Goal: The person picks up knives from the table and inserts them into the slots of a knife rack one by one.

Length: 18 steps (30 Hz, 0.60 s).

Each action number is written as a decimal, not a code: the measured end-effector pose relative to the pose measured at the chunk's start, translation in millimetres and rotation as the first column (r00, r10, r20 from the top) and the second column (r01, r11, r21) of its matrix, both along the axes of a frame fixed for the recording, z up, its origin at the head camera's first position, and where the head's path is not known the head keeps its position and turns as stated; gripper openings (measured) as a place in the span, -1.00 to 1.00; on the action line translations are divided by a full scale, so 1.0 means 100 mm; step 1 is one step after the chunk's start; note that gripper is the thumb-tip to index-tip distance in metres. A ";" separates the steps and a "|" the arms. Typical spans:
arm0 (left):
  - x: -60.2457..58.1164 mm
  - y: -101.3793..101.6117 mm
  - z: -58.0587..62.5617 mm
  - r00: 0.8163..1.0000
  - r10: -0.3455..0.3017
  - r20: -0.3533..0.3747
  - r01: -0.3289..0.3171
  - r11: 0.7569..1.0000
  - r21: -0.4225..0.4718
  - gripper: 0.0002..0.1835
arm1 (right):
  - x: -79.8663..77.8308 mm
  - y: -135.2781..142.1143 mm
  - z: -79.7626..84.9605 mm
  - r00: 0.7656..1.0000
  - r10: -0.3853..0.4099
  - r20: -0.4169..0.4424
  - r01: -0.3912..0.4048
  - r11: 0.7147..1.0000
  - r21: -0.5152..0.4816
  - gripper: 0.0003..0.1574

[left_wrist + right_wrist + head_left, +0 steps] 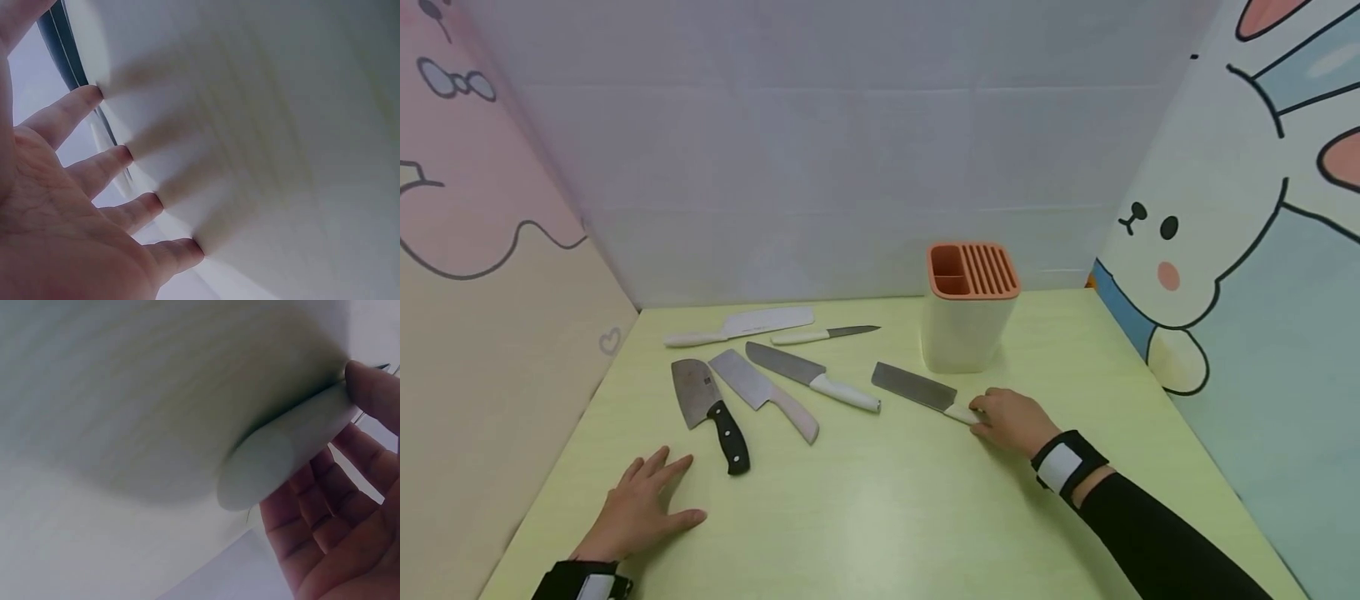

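Note:
My right hand point(1015, 421) grips the pale handle point(262, 465) of a kitchen knife with a rectangular grey blade point(913, 387). In the right wrist view the thumb lies on one side of the handle and the fingers on the other; its rounded end sticks out. The knife lies on the table, its blade pointing left, in front of a white knife block point(966, 337) with an orange slotted top. My left hand point(636, 506) holds nothing, fingers spread, fingertips touching the tabletop in the left wrist view. Nearest to it lies a black-handled cleaver point(728, 437).
Left of the block lie a pale-handled cleaver point(748, 379), a white-handled chef's knife point(842, 392), a small paring knife point(801, 337) and a long white-handled knife point(767, 320). Walls border the pale yellow table point(865, 517) at the back and both sides.

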<state>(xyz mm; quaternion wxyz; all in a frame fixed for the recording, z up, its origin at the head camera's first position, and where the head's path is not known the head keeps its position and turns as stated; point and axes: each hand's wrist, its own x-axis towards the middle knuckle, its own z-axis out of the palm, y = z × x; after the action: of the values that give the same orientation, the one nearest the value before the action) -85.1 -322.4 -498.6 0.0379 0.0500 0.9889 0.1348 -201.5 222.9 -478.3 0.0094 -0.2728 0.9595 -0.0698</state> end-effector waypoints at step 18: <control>0.01 -0.01 -0.01 1.000 -0.003 0.002 0.003 1.000 0.009 0.05 | 0.41 0.48 -0.01 0.997 -0.082 -0.002 0.082 0.997 -0.007 -0.62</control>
<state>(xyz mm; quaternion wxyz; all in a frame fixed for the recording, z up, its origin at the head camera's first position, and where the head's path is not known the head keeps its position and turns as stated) -84.5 -323.1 -499.7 0.0388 0.0513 0.9882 0.1393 -160.3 270.6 -479.6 0.0044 -0.2332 0.9697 -0.0733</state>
